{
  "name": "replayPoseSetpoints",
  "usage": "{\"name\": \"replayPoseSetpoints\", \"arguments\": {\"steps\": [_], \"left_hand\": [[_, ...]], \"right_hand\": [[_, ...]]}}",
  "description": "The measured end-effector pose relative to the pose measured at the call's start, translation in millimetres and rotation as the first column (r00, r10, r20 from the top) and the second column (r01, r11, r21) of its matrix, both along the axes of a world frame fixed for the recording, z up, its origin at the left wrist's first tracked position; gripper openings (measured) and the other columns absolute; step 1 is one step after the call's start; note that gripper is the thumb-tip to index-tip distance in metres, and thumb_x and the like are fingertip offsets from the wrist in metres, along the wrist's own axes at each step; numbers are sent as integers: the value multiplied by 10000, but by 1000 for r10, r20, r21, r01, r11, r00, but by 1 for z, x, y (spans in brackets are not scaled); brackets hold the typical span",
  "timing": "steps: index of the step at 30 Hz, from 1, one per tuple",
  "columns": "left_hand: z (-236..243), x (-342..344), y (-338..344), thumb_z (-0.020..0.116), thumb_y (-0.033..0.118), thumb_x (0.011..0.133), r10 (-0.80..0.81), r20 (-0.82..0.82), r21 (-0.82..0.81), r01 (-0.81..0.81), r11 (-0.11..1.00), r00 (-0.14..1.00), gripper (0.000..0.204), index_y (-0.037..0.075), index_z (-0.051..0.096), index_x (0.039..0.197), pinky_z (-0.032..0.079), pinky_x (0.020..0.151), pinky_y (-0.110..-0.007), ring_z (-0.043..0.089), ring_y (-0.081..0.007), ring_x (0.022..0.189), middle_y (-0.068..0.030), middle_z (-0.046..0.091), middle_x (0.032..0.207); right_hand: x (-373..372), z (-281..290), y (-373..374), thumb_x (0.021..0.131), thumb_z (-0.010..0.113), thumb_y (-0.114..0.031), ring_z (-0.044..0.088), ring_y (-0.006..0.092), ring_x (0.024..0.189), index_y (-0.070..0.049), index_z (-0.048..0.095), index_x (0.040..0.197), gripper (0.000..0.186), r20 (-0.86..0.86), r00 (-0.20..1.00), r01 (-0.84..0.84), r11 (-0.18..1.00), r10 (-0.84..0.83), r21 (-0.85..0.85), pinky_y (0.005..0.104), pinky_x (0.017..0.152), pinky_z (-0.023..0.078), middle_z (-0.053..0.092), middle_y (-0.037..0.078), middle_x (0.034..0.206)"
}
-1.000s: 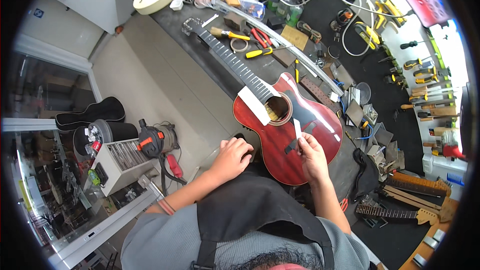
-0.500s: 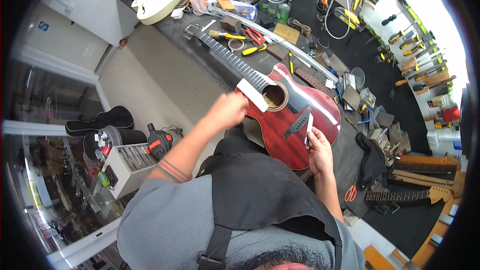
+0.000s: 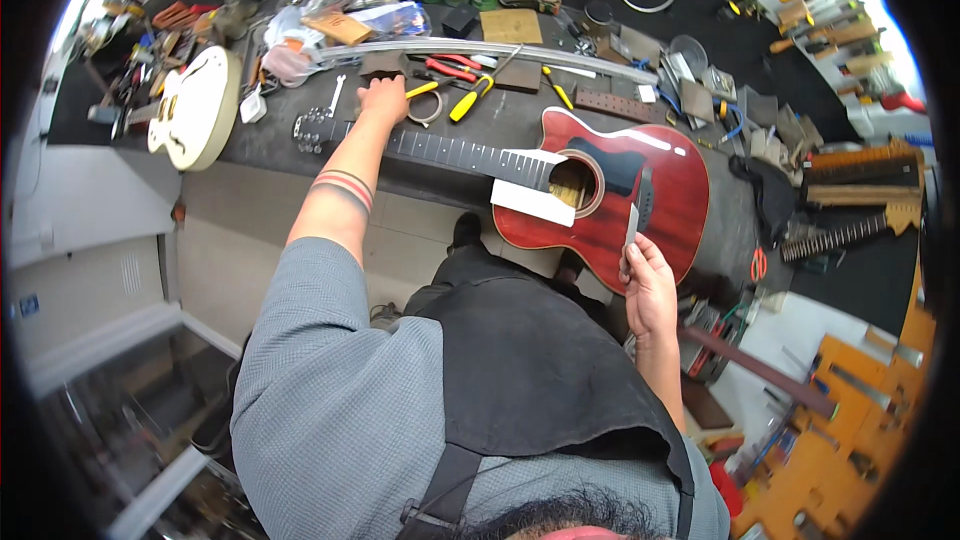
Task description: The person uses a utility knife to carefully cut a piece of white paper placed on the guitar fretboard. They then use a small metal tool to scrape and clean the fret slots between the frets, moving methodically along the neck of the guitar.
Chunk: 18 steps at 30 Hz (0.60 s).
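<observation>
A red acoustic guitar (image 3: 520,229) lies on the dark workbench, its neck pointing left. White card (image 3: 533,202) rests on its top beside the fretboard end, near the soundhole. Over the guitar's lower body, my right hand (image 3: 650,275) is closed on a thin, flat, pale strip (image 3: 632,222), held upright between thumb and fingers; its exact kind is unclear. My left hand (image 3: 383,100) reaches across the neck to the bench, above the headstock. It covers the bristle end of a brush, whose yellow handle (image 3: 423,89) shows beside it. Its fingertips are hidden, so their grip is unclear.
A tape roll (image 3: 426,108), yellow-handled cutters (image 3: 472,98) and red-handled pliers (image 3: 452,68) lie behind the neck. A wrench (image 3: 337,95) is left of my left hand. A cream guitar body (image 3: 205,105) sits far left; red scissors (image 3: 758,264) lie at right.
My left hand has moved from beside the guitar body, away to the far side of the neck by the brush. My right hand still holds the pale strip. The view has turned left.
</observation>
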State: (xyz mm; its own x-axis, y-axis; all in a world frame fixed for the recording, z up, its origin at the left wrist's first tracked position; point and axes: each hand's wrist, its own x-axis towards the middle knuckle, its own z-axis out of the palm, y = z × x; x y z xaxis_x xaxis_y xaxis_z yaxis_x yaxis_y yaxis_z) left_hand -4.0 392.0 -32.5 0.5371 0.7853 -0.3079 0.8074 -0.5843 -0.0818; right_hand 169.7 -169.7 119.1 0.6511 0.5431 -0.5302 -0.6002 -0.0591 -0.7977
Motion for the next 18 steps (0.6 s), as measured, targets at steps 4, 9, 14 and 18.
{"name": "replayPoseSetpoints", "arguments": {"steps": [4,9,14,18], "left_hand": [[-20,-14,32,689,301,1119,-129,-78,-25,127,992,989,360,137,827,1408,596,1135,-627,748,-360,1411,-121,826,1448],[19,-28,40,688,244,1040,-117,238,11,118,993,964,335,100,877,1276,641,1086,-544,791,-389,1277,-166,859,1329],[73,-83,18,772,274,1016,45,802,92,-198,976,596,300,48,739,1210,601,948,-603,771,-500,1125,-233,813,1158],[69,-156,-3,816,291,1033,151,834,106,-423,900,530,350,44,681,1241,593,906,-606,766,-522,1089,-242,791,1149]], "right_hand": [[-46,2,2,1183,725,-102,651,67,885,-17,691,1448,281,-65,994,83,996,-84,-28,260,772,524,734,-17,1092],[-65,10,2,1181,725,-101,643,64,889,-26,677,1452,285,-33,988,146,988,-148,-51,257,778,516,725,-23,1088],[-57,5,-5,1162,761,-120,622,69,971,-33,641,1480,351,-15,990,140,990,-140,11,265,823,481,722,-15,1174],[-43,6,-6,1160,752,-99,623,85,964,-31,642,1465,331,-11,995,98,992,-97,80,272,827,484,706,-5,1162]]}}
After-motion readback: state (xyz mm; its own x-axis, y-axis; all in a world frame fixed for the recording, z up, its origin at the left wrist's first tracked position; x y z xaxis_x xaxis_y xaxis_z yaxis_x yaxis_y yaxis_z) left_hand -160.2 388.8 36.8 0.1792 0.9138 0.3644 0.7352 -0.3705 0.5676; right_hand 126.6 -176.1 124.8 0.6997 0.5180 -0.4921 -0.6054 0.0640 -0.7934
